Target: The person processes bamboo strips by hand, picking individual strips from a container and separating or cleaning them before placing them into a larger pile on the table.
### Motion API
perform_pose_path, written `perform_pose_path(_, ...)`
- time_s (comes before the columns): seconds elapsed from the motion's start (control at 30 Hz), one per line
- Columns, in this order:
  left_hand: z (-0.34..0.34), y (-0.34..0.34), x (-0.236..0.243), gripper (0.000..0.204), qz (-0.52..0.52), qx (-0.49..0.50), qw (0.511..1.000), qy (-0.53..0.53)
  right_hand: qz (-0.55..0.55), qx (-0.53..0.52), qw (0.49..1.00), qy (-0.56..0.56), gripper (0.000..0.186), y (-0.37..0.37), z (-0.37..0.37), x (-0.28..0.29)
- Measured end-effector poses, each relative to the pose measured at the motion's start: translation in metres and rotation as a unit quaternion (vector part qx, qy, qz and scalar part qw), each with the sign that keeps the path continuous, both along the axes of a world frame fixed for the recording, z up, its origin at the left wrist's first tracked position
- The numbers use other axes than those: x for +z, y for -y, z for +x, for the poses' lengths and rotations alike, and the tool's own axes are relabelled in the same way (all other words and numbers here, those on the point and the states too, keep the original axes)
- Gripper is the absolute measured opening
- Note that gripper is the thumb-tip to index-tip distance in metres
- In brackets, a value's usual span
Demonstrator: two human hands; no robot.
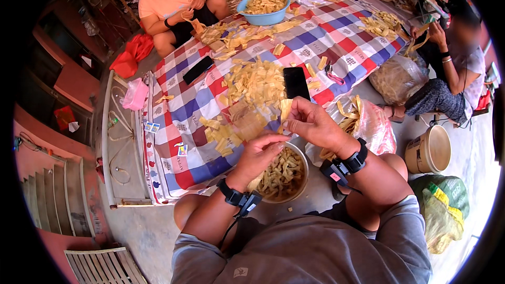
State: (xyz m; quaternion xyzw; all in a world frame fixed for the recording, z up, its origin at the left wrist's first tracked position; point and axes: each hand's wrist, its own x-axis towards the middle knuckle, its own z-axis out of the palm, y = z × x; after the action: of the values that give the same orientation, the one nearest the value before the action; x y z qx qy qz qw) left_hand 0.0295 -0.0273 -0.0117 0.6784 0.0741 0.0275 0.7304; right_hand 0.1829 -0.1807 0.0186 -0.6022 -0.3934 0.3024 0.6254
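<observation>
My right hand [307,123] pinches a pale yellow dried strip [285,109] above the near edge of the bed-like table with a checked cloth [189,126]. My left hand [260,152] is just below and left of it, fingers closed close to the right thumb; what they hold is hidden. Beneath my hands a round metal bowl [305,173] holds many short dried pieces. In front of them lies a loose pile of yellow pieces [252,81], with a black phone [294,83] at its right and another phone [198,70] to the left. Pink-handled scissors [335,78] lie farther right.
A co-worker [163,16] sits back left by a blue basin [263,18] of pieces; another person [457,73] handles strips at right. A plastic sack of strips [371,118], a bucket [436,147] and green sack [442,205] stand right. A pink container [135,94] sits left.
</observation>
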Motion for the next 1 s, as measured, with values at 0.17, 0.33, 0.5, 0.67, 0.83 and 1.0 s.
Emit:
perform_pose_path(0.17,0.006,-0.002,-0.005,0.019,0.106,-0.005,0.992,0.076,-0.033,-0.038,0.998,0.046,0.007,0.003,-0.004,-0.001)
perform_pose_path(0.33,0.002,-0.003,0.013,0.023,0.102,-0.008,0.993,0.065,-0.017,-0.104,0.989,-0.104,0.007,0.002,-0.007,0.013)
perform_pose_path(0.5,0.000,0.000,0.022,0.026,0.077,-0.019,0.997,0.017,0.051,-0.097,0.983,-0.149,0.013,0.005,-0.014,0.014)
perform_pose_path(0.67,-0.003,-0.006,0.017,0.029,-0.038,0.044,0.998,-0.016,0.075,-0.040,0.995,0.043,0.017,0.005,-0.035,0.007)
perform_pose_path(0.83,0.000,-0.013,-0.005,0.031,-0.170,0.114,0.979,0.001,0.094,-0.058,0.944,0.312,0.020,-0.006,-0.038,0.001)
perform_pose_path(1.0,0.000,-0.008,0.015,0.030,-0.248,0.125,0.961,0.023,0.031,-0.078,0.994,0.065,0.014,-0.003,-0.045,0.006)
